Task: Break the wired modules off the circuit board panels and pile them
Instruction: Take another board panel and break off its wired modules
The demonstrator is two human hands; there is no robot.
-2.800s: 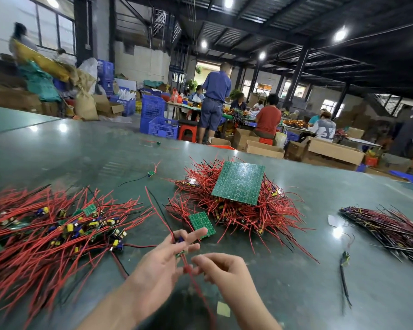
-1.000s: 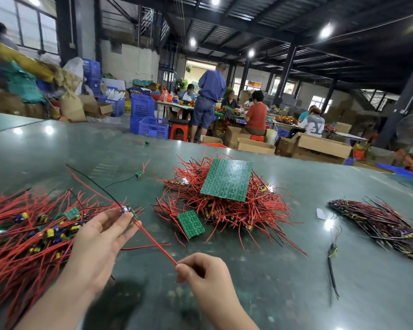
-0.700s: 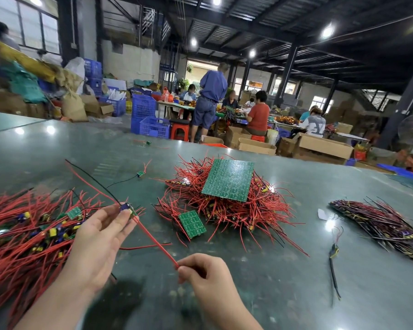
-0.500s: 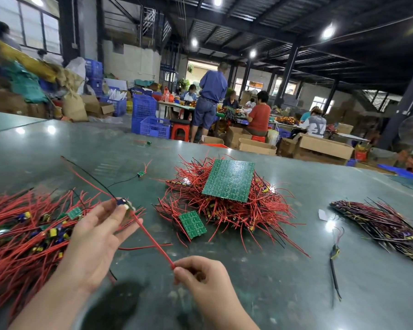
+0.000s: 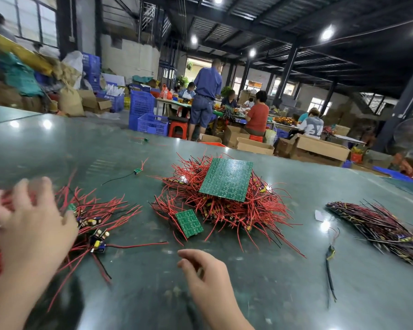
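Green, glossy table top (image 5: 260, 294) fills the foreground. Right hand (image 5: 208, 277), nearest the viewer, hovers with loosely curled fingers and holds nothing; its wrist is cut off by the lower edge. Left hand (image 5: 27, 232), motion-blurred, lies with fingers spread over the pile of separated modules (image 5: 93, 225); whether a wire is caught under the palm cannot be told, and the pile's left part is hidden by the hand and cropped by the frame edge. Just beyond the right hand's fingertips lies a small panel fragment (image 5: 189, 223), tilted against the near edge of the heap of wired panels (image 5: 227, 208). On top of that heap, farther from the right hand, rests a large circuit board panel (image 5: 227, 179), slanted; the boards below it are buried in red leads. Well to the right of the right hand lie a loose black-wired piece (image 5: 330, 270) and a darker wire bundle (image 5: 386, 227), cropped at the right edge. Beyond the left hand sits a stray module (image 5: 137, 171). Farthest, seated and standing workers (image 5: 257, 116) are at benches among blue crates (image 5: 143, 116) and cartons (image 5: 319, 148); detail there is indistinct.
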